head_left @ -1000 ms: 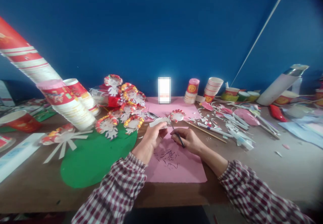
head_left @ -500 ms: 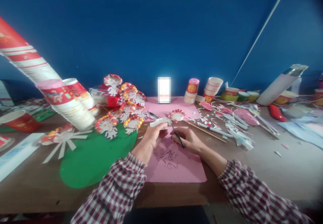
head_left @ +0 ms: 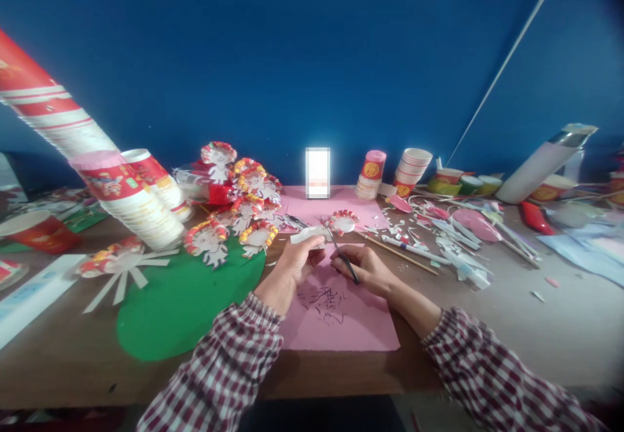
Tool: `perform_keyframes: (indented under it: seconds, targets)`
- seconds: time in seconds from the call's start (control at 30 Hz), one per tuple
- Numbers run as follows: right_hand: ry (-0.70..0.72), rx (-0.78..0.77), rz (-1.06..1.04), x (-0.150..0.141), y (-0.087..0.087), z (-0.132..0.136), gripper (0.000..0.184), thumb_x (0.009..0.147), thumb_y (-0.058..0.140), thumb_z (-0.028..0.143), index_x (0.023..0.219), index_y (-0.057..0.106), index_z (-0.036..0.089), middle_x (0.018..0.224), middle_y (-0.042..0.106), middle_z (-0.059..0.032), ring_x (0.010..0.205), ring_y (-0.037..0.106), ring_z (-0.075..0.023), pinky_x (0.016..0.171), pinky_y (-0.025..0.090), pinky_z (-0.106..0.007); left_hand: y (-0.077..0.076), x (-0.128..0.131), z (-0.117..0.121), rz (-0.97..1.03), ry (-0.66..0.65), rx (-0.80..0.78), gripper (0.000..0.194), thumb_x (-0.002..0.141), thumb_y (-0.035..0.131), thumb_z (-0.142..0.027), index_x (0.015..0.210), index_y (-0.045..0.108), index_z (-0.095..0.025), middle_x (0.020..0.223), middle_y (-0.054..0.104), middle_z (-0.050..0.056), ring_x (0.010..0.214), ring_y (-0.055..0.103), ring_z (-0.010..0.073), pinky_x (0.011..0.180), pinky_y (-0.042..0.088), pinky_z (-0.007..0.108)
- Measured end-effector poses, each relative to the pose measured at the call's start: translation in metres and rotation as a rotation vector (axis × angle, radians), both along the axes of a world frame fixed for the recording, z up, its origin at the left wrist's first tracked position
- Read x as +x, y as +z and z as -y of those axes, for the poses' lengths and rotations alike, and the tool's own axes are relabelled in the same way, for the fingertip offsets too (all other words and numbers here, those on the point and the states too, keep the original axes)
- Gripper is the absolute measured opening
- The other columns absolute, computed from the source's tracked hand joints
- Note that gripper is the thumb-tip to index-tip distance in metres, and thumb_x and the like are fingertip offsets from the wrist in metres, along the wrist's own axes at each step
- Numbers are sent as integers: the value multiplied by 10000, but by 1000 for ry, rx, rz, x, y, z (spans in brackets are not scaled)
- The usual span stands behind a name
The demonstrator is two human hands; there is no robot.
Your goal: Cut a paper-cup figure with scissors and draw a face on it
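My left hand [head_left: 298, 261] pinches a small white paper piece [head_left: 309, 233] above a pink sheet [head_left: 348, 325]. Close to its right, my right hand [head_left: 366, 268] is wrapped round a pair of black-handled scissors [head_left: 342, 256] whose blades point up at the paper piece. Thin dark clippings [head_left: 324, 301] lie on the pink sheet just below both hands. A finished white round cut-out with a red rim [head_left: 342, 222] rests just beyond the scissors.
A green paper disc [head_left: 180, 305] lies at left, with several red-and-white paper figures [head_left: 244, 208] behind it. Stacked paper cups [head_left: 131, 198] lean at far left, more cups [head_left: 412, 169] stand at the back. Scraps, sticks and strips [head_left: 448, 240] litter the right side.
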State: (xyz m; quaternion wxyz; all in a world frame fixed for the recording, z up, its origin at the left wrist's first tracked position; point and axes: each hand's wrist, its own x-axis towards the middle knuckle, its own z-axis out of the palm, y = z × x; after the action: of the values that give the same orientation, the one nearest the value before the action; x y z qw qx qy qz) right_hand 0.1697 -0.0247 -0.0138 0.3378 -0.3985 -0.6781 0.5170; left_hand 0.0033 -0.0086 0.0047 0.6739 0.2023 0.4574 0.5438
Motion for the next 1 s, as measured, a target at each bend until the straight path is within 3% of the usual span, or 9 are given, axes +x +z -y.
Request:
perform_keyframes:
  seconds: [1.0]
  targets:
    - [35,-4,17,3,3,1,327,822,596,466,833,620,139,615,487,25,529,376,-85,488,304,-212,6,0,1,-20,-2,-74,148,567,750,-81,648,632,-123,602,608,5,498,549,76,482,465,180]
